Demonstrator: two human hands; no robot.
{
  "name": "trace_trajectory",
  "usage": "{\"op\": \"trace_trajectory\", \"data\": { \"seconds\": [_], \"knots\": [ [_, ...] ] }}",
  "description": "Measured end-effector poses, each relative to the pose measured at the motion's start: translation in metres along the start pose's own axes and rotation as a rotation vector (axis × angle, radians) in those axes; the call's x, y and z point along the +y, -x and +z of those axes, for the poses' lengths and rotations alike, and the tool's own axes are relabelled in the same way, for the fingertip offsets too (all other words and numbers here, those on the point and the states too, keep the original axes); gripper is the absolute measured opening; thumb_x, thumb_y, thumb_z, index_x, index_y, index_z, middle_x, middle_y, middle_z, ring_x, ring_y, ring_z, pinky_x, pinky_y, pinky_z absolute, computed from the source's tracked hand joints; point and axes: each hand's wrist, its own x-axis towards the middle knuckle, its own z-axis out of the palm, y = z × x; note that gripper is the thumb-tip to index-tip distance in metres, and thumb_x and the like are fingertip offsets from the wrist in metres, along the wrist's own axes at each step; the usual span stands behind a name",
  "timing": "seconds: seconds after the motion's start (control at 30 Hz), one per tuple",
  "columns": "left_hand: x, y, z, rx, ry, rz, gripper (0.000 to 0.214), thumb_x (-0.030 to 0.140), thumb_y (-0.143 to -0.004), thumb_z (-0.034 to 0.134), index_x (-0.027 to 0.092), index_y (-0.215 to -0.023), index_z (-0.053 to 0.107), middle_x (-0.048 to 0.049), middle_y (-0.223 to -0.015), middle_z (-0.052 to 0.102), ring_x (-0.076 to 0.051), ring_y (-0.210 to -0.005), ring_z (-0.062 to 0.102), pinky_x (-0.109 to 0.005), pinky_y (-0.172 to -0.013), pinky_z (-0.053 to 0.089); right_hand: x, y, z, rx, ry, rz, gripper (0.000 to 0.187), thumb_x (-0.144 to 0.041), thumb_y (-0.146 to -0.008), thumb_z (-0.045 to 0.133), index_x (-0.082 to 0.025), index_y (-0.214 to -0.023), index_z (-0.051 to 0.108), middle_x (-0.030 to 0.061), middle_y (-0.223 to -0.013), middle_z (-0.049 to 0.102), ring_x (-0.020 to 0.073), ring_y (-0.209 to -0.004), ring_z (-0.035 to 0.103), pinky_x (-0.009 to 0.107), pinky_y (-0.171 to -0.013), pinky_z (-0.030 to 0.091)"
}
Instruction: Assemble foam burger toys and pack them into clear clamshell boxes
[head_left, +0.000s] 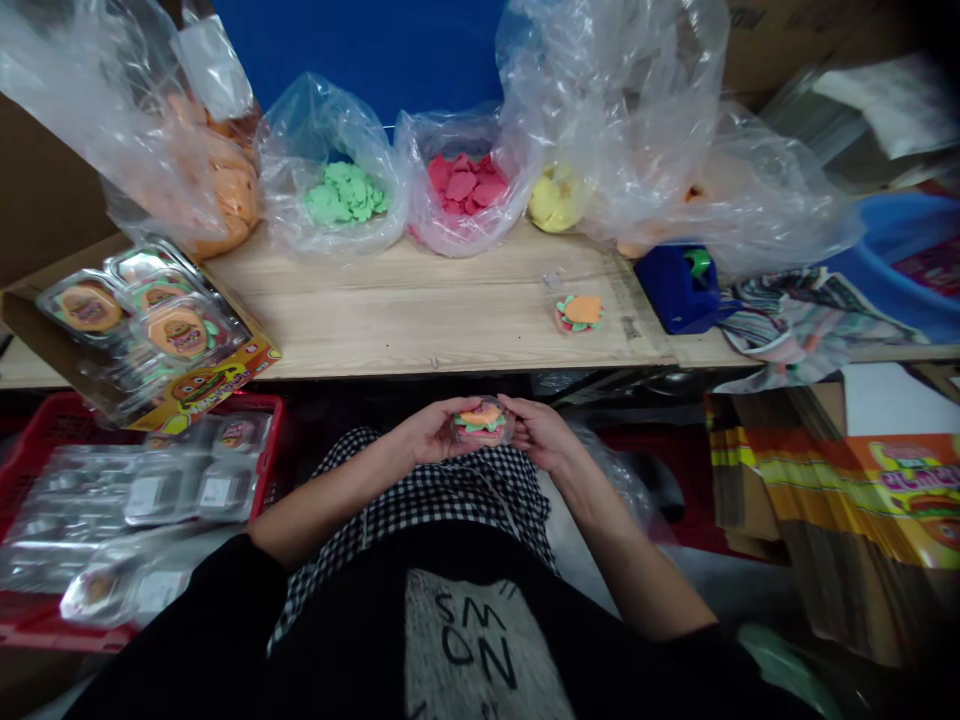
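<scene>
Both my hands meet over my lap, below the table's front edge. My left hand (429,432) and my right hand (538,432) are closed round a small clear plastic case (481,420) that holds a burger-shaped stack of orange, green and red pieces. A second stacked burger piece (579,312) lies alone on the wooden table (420,310). At the table's back stand open plastic bags of orange pieces (225,190), green pieces (345,195), red pieces (465,185) and yellow pieces (555,198).
A yellow display box (161,330) with packed burger cases rests at the table's left corner. A red crate (142,500) of clear cases sits below it. A blue tape dispenser (679,285) stands right of centre. Flat printed cartons (847,500) are stacked at right.
</scene>
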Motion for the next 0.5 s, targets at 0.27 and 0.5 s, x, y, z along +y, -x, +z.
{"op": "trace_trajectory", "data": {
  "seconds": [0.27,0.5],
  "knots": [
    [-0.014,0.002,0.005,0.110,0.014,0.478,0.030,0.019,-0.058,0.072,0.015,-0.078,0.050,-0.0010,-0.077,0.060,-0.016,-0.071,0.059,-0.038,-0.068,0.050,-0.001,0.008,0.010,0.078,0.247,-0.310,0.037,-0.055,-0.068,0.055,-0.020,-0.064,0.045,-0.0064,-0.051,0.039,0.0073,-0.045,0.031,0.021,-0.042,0.025],
    [-0.030,0.008,-0.019,0.086,-0.479,0.481,0.047,0.018,-0.048,0.077,0.014,-0.085,0.048,0.0011,-0.075,0.057,-0.011,-0.069,0.056,-0.027,-0.066,0.046,-0.003,0.018,-0.001,-0.218,0.600,-0.307,0.034,-0.049,-0.072,0.055,-0.017,-0.063,0.045,-0.0064,-0.057,0.040,0.0074,-0.053,0.034,0.021,-0.050,0.028]
  ]
}}
